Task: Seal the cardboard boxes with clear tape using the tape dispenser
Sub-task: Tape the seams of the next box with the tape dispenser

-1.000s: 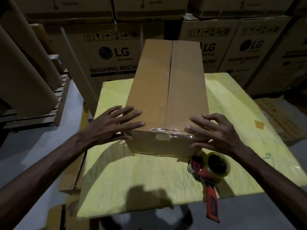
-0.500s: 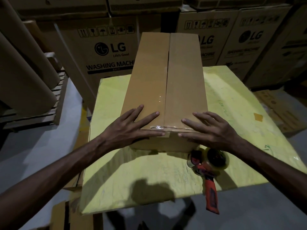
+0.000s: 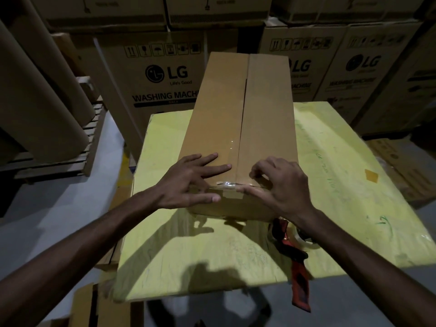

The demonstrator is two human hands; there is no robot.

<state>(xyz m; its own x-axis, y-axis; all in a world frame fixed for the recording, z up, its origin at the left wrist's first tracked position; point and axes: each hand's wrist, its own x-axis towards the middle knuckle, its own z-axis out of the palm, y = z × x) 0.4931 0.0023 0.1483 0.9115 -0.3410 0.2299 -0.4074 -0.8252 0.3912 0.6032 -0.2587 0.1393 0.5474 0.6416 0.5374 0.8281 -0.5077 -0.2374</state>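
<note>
Head view: a long cardboard box point(image 3: 243, 119) lies on the yellow worktop point(image 3: 342, 185), its centre seam running near to far. The left hand point(image 3: 188, 182) presses on the box's near left top, fingers point(image 3: 212, 169) straight and spread apart. The right hand point(image 3: 283, 187) grips the near top edge, fingers bent onto the top and thumb flat on the clear tape point(image 3: 226, 184). The tape dispenser point(image 3: 300, 286) lies on the worktop, near right, partly hidden under the right forearm.
</note>
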